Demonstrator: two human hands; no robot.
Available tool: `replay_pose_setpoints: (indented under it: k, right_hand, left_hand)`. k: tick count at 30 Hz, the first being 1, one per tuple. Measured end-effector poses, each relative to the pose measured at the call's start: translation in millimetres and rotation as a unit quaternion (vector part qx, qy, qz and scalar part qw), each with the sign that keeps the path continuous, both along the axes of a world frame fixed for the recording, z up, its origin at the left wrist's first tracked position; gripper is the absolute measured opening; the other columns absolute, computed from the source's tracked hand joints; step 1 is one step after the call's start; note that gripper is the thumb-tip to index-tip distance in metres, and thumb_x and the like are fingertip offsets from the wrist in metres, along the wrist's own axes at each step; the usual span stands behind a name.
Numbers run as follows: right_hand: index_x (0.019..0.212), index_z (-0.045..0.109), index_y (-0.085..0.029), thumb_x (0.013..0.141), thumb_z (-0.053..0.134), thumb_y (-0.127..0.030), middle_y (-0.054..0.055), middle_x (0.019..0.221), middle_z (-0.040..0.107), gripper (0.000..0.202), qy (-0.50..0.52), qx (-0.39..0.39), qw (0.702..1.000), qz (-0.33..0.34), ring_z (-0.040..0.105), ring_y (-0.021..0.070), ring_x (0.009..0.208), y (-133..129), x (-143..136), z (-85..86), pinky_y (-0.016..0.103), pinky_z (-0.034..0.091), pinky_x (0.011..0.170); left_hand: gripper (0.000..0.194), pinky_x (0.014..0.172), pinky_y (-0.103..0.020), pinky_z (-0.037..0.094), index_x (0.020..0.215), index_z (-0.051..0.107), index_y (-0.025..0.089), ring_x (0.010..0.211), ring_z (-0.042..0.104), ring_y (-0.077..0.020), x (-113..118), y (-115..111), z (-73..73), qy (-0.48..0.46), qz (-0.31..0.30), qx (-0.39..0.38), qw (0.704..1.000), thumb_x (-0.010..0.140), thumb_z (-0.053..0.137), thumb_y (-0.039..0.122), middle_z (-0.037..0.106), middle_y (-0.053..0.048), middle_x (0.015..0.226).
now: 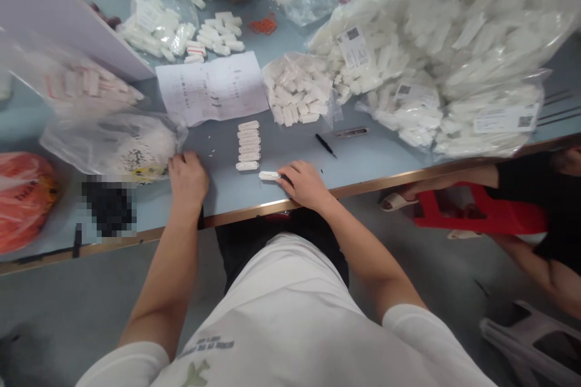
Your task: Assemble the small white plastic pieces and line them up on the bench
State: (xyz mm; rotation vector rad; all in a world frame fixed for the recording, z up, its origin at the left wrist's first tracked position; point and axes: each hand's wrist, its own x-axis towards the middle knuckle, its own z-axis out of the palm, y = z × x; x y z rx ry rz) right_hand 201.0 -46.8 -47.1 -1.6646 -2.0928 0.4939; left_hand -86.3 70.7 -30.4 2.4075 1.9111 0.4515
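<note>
White plastic connector (269,175) lying flat on table (363,163), touched at its right end by fingertips of right hand (305,184), not clamped. Left hand (187,178) loosely curled, resting apart against clear bag (113,145). Column of connectors (248,145) just beyond, between both hands. Seemingly placing step; next likely needs aligning under that column.
</note>
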Motion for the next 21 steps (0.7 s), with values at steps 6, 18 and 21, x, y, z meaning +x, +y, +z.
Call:
replay_pose_setpoints:
  k: [6,18,21]
  right_hand:
    - [0.108,0.067,-0.019,0.101,0.049,-0.036,0.010,0.098,0.067,0.026,-0.002,0.009,1.000,0.000,0.053,0.0235,0.089,0,0,-4.7,0.036,0.038,0.079]
    - [0.107,0.067,-0.018,0.100,0.051,-0.035,0.010,0.099,0.068,0.025,-0.019,0.015,1.000,0.004,0.054,0.0238,0.091,0,0,2.1,0.035,0.037,0.079]
    - [0.107,0.067,-0.018,0.100,0.051,-0.036,0.010,0.098,0.068,0.025,-0.014,0.020,1.000,0.002,0.054,0.0234,0.091,1,0,0.4,0.035,0.037,0.079]
  left_hand:
    - [0.021,0.092,-0.042,0.047,0.107,0.055,0.018,0.106,0.056,-0.0248,30,-23,8.1,-0.087,-0.062,-0.010,0.994,0.095,0.038,0.021,0.062,-0.011,0.107]
    - [0.020,0.069,-0.029,0.049,0.095,0.056,0.021,0.062,0.057,-0.0135,90,-62,21.6,-0.295,-0.076,-0.226,0.925,0.096,0.042,0.035,0.061,0.002,0.070]
    - [0.016,0.068,-0.029,0.050,0.093,0.056,0.020,0.060,0.058,-0.0120,94,-62,25.8,-0.373,-0.067,-0.303,0.875,0.092,0.048,0.034,0.061,0.003,0.069]
